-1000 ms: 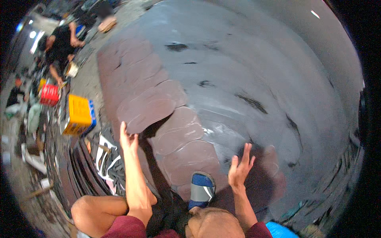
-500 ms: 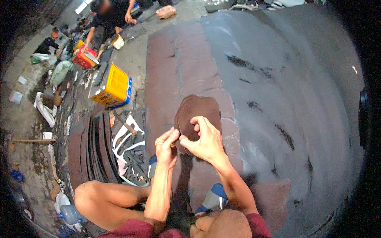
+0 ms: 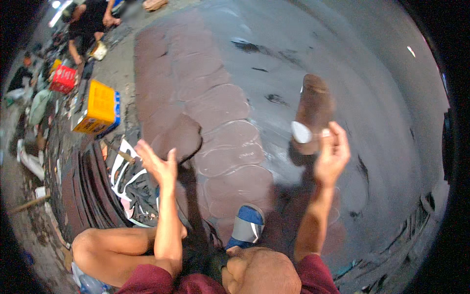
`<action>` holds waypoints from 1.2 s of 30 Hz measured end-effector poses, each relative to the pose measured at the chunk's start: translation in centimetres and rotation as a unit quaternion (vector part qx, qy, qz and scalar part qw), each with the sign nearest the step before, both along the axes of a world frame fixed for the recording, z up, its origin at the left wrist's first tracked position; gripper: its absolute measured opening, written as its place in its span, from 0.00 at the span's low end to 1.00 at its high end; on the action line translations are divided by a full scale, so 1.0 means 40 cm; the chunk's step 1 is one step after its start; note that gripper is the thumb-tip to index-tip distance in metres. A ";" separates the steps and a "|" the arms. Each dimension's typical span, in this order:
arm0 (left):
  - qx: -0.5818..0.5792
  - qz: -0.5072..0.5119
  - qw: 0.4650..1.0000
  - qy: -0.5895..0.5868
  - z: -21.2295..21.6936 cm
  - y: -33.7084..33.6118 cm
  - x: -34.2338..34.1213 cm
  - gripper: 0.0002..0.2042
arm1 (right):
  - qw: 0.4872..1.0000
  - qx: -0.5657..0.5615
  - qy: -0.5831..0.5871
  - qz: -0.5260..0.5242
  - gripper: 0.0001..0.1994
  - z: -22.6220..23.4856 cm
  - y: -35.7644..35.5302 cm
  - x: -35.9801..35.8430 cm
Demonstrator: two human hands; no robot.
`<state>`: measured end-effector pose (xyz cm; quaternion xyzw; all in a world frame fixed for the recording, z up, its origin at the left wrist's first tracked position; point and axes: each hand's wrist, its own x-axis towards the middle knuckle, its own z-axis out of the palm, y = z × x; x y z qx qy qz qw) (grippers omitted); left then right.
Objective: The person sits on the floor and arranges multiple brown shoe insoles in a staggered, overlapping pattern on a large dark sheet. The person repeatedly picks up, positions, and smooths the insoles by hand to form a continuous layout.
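At the right, my right hand (image 3: 333,154) pinches one end of a brown sole-shaped sheet (image 3: 316,105) with a pale oval on it, held above the grey surface. My left hand (image 3: 159,164) is open, thumb and fingers apart, beside a dark brown stack of similar sheets (image 3: 181,137). Between my hands, a row of overlapping brown sheets with rounded ends (image 3: 230,142) lies flat. The edges of the sheet in my right hand are blurred by motion.
A yellow-and-blue tin (image 3: 100,108) stands at the left, a red box (image 3: 63,78) beyond it. Dark strips (image 3: 93,186) and black-and-white scraps (image 3: 134,181) lie near my left knee. A co-worker (image 3: 90,22) sits at the far left. My foot wears a blue-and-grey slipper (image 3: 247,225).
My hands, close together over the stack before, have parted. The right one has moved right with a single brown sheet; the left has opened. The whole view has shifted to the right.
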<state>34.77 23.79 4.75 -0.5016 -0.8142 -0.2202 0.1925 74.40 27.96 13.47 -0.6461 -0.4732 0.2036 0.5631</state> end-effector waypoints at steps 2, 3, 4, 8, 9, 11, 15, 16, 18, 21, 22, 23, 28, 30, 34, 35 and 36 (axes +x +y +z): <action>-0.031 -0.256 0.799 -0.543 0.118 0.023 0.267 0.39 | 0.999 -0.015 -0.047 0.009 0.10 -0.020 -0.074 -0.107; -0.067 -0.293 0.655 -0.693 0.170 0.014 0.394 0.35 | 0.984 0.060 -0.158 0.050 0.11 -0.054 -0.103 -0.127; -0.095 -0.308 0.497 -0.806 0.215 0.009 0.461 0.32 | 0.988 -0.026 -0.101 0.114 0.11 -0.054 -0.139 -0.180; -0.098 -0.356 0.661 -0.653 0.266 0.075 0.523 0.17 | 0.891 -0.090 0.267 0.355 0.17 -0.026 -0.247 -0.095; -0.099 -0.385 0.587 -0.705 0.284 0.079 0.544 0.17 | 0.964 0.067 0.136 0.220 0.18 -0.115 -0.261 -0.027; -0.100 -0.409 0.500 -0.757 0.321 0.066 0.551 0.19 | 0.984 -0.031 0.138 -0.111 0.30 -0.095 -0.237 0.066; -0.148 -0.236 0.420 -0.864 0.236 -0.001 0.614 0.18 | 0.924 0.040 0.381 0.006 0.29 -0.103 -0.218 0.267; -0.163 -0.201 0.417 -0.871 0.158 -0.029 0.604 0.15 | 0.938 0.037 0.344 0.007 0.26 -0.107 -0.219 0.294; -0.207 -0.199 0.520 -0.804 0.028 -0.079 0.616 0.11 | 0.990 -0.069 0.118 0.016 0.23 -0.173 -0.213 0.364; -0.241 -0.190 0.595 -0.743 -0.097 -0.141 0.618 0.12 | 0.970 -0.177 0.154 0.063 0.18 -0.262 -0.221 0.398; -0.234 -0.177 0.623 -0.725 -0.110 -0.150 0.623 0.12 | 0.961 -0.222 0.150 0.065 0.18 -0.277 -0.223 0.397; -0.227 -0.164 0.649 -0.708 -0.122 -0.156 0.625 0.13 | 0.961 -0.221 0.152 0.060 0.18 -0.311 -0.223 0.398; -0.216 -0.159 0.659 -0.703 -0.152 -0.164 0.638 0.15 | 0.974 -0.186 0.118 0.045 0.19 -0.396 -0.235 0.409; -0.212 -0.165 0.665 -0.697 -0.162 -0.166 0.637 0.15 | 0.975 -0.194 0.098 0.037 0.18 -0.402 -0.228 0.404; -0.210 -0.191 0.685 -0.671 -0.173 -0.173 0.634 0.14 | 0.980 -0.195 0.034 0.018 0.16 -0.392 -0.221 0.389; -0.212 -0.198 0.693 -0.660 -0.174 -0.175 0.634 0.14 | 0.983 -0.183 0.014 0.015 0.17 -0.390 -0.223 0.386; -0.209 -0.249 0.760 -0.562 -0.159 -0.174 0.642 0.13 | 0.986 -0.162 -0.041 0.002 0.18 -0.391 -0.226 0.383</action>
